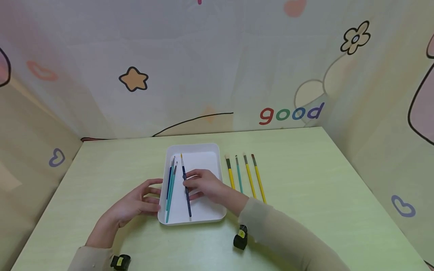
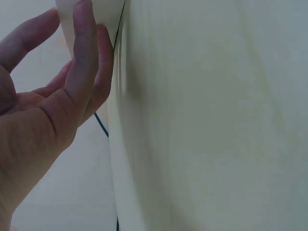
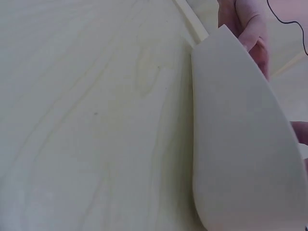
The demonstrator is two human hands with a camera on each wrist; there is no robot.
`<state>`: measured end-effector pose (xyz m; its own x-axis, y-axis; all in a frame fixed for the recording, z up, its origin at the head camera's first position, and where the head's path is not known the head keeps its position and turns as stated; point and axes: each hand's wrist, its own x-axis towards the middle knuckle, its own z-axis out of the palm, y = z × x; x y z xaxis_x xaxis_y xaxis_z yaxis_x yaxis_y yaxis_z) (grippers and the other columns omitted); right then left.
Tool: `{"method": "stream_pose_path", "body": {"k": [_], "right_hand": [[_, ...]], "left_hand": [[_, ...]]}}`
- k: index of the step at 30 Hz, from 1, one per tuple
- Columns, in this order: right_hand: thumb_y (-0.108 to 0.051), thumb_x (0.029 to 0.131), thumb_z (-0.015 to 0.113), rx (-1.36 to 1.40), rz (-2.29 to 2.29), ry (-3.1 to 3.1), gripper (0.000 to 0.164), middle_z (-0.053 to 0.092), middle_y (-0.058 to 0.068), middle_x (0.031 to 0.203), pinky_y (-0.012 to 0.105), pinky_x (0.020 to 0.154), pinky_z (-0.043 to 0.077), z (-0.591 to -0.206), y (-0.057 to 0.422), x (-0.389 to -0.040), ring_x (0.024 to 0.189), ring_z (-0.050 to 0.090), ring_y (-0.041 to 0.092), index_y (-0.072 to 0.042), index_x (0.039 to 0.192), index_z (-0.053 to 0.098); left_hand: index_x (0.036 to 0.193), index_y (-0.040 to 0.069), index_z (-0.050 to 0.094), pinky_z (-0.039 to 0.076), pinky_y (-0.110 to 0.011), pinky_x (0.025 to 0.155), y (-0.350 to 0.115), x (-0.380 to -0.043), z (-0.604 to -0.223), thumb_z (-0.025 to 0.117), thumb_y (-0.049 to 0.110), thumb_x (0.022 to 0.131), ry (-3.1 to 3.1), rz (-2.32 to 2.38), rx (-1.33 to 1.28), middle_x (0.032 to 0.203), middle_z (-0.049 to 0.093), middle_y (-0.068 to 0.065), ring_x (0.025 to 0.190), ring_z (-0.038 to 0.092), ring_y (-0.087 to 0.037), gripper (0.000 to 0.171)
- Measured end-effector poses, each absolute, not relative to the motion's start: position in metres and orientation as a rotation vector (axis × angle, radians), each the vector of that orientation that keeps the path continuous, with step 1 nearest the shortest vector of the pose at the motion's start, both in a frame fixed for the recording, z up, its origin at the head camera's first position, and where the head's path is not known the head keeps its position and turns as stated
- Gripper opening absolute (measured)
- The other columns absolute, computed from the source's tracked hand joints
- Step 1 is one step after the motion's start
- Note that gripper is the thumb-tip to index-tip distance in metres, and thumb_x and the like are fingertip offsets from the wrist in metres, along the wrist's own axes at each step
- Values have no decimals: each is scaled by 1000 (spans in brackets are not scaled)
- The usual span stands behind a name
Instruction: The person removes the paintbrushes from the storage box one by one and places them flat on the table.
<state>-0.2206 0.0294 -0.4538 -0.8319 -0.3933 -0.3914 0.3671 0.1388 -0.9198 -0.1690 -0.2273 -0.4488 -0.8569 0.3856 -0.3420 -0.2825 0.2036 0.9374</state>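
A white tray (image 1: 208, 210) lies on the table, its side wall (image 3: 240, 125) large in the right wrist view. Over it, my right hand (image 1: 208, 186) pinches a dark blue paintbrush (image 1: 188, 205) between thumb and fingers, with the tan bristles pointing away from me. My left hand (image 1: 135, 203) rests its loosely bent fingers against the tray's left wall (image 2: 106, 14). Along the inner left side of the tray lie teal paintbrushes (image 1: 171, 190) and a dark blue paintbrush (image 1: 168, 182). In the right wrist view the fingers of my right hand are mostly hidden behind the wall.
Right of the tray, yellow paintbrushes (image 1: 259, 178) and a teal paintbrush (image 1: 239, 175) lie in a row on the pale green table (image 1: 322, 195). My right forearm partly covers their lower ends. Printed curtains (image 1: 203, 75) stand behind and at both sides.
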Motion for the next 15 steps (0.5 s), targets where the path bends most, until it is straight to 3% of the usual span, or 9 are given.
{"method": "stream_pose_path", "body": {"k": [15], "right_hand": [[-9, 98, 70, -49, -1778, 1834, 36, 70, 19, 116, 37, 75, 62, -434, 50, -213, 91, 69, 23, 0, 131, 59]], "left_hand": [[159, 8, 26, 58, -46, 89, -226, -168, -449, 75, -3, 88, 1966, 1718, 106, 141, 41, -27, 112, 61, -34, 87]]}}
